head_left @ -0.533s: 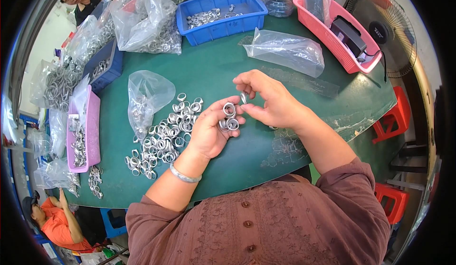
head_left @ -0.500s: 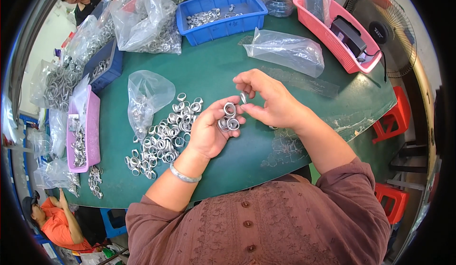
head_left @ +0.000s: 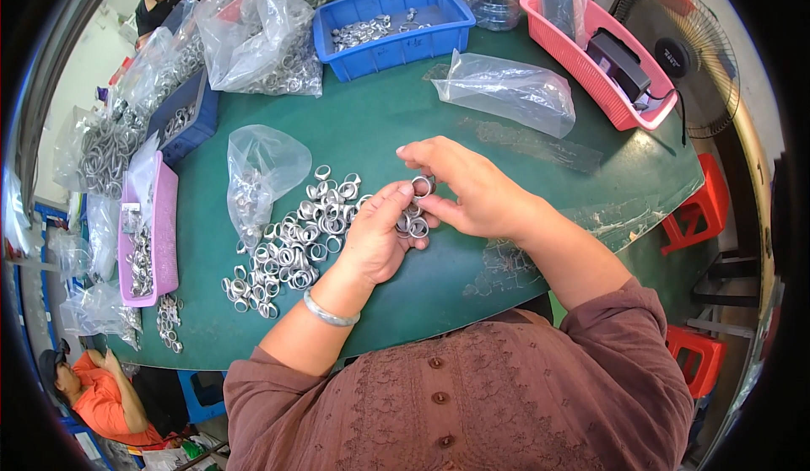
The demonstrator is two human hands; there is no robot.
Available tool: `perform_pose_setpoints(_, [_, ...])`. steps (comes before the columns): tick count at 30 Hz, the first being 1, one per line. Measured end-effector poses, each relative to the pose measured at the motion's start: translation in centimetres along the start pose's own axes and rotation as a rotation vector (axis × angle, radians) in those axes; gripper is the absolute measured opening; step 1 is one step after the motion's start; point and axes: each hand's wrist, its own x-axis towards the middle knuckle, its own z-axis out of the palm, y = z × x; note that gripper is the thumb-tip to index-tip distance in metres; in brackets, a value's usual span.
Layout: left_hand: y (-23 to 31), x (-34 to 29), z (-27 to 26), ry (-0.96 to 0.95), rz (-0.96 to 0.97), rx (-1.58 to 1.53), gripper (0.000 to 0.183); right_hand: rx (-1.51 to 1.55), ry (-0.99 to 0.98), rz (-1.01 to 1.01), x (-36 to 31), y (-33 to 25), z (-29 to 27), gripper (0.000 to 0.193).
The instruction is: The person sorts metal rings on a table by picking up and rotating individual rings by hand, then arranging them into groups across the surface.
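Note:
My left hand (head_left: 379,233) is closed around a few silver-coloured metal rings (head_left: 413,225), which rest in its curled fingers. One more ring (head_left: 423,186) stands upright at its thumb and fingertips. My right hand (head_left: 462,186) meets it there from the right, thumb and finger pinched at that ring's side. Left of my hands, a loose pile of similar rings (head_left: 291,247) covers the green table (head_left: 405,302). A clear plastic bag (head_left: 266,163) with more metal pieces lies against the pile.
Farther off stand a blue bin (head_left: 392,53) of rings and a bulging clear bag (head_left: 253,37). A purple basket (head_left: 164,235) is at left, a pink basket (head_left: 582,58) and fan (head_left: 675,58) at far right. A flat plastic bag (head_left: 506,91) lies beyond my right hand. Two people are nearby.
My right hand has come left and slightly down to my left hand. The ring it pinched apart from the others is now at my left fingertips. The person at the far left has shifted.

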Motion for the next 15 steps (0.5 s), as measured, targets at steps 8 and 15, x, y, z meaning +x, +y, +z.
perform_pose_setpoints(8, [0.05, 0.05, -0.20, 0.005, -0.009, -0.005, 0.027, 0.078, 0.004, 0.120, -0.13, 0.21, -0.02, 0.055])
perform_pose_setpoints(15, [0.19, -0.12, 0.27, 0.029, -0.033, -0.006, 0.036, 0.264, 0.017, 0.194, -0.43, 0.46, 0.10, 0.054])
